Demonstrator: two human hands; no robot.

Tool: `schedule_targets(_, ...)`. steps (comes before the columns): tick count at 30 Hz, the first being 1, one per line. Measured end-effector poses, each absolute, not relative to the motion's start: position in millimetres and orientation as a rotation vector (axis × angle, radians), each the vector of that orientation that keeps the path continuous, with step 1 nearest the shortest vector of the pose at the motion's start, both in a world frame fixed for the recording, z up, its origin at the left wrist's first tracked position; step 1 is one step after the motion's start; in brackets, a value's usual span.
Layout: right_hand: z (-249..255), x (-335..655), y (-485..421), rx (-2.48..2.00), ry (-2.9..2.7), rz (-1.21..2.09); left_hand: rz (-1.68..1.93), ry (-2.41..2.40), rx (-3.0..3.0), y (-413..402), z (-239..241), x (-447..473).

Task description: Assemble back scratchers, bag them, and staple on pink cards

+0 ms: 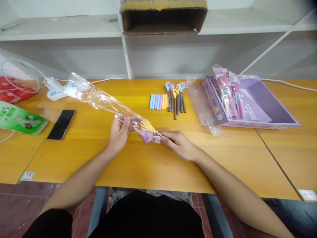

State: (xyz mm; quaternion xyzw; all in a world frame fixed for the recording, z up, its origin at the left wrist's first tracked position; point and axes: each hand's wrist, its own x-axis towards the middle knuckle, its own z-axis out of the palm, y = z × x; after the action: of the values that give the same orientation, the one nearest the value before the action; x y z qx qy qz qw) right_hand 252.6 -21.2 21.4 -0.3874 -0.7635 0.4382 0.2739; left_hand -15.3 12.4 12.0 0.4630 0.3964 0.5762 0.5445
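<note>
My left hand is closed on a long clear plastic bag, with the thumb on top. The bag stretches up and left toward the power strip. My right hand pinches the metal rod of a back scratcher whose yellow hand-shaped head points left, at the near end of the bag. I cannot tell whether the head is inside the bag. Small purple printed cards lie beneath it. Farther back are several more back scratchers with blue, purple and yellow heads, beside a row of pastel handle tubes.
An open purple box at the right holds packaged pink items; more plastic bags lie against its left side. At the left are a phone, a green package and a power strip. A cardboard box sits on the shelf.
</note>
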Motion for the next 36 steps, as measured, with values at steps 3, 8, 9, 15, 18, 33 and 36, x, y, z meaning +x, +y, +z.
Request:
schedule_targets(3, 17.3, 255.4, -16.6, -1.102, -2.105, 1.136, 1.411, 0.933, 1.092, 14.9, 17.6, -17.2)
schedule_targets(8, 15.3, 259.6, -14.5, -1.137, -2.118, 1.127, 1.449, 0.931, 1.045, 17.4, 21.3, -17.5)
schedule_targets(9, 15.6, 259.5, -14.5, -1.144, -2.113, 1.128, 1.442, 0.933, 1.031, 17.6, 21.9, -17.2)
schedule_targets(15, 17.9, 259.7, -12.7, -1.144, -2.108, 1.154, 1.465, 0.948, 0.899, 20.4, 23.9, -16.5)
schedule_targets(18, 18.6, 261.0, -12.1, -1.172, -2.096, 1.138, 1.439, 0.976, 0.871, 21.9, 24.3, -18.5)
schedule_targets(33, 11.0, 254.2, -15.5, -0.964, -1.989, 1.363, 1.222, 0.827, 0.904, 3.2, 11.9, -2.8)
schedule_targets(36, 4.8, 249.6, -18.6, -0.979, -1.775, 1.606, 1.142, 0.834, 0.909, -2.9, 4.4, 3.7)
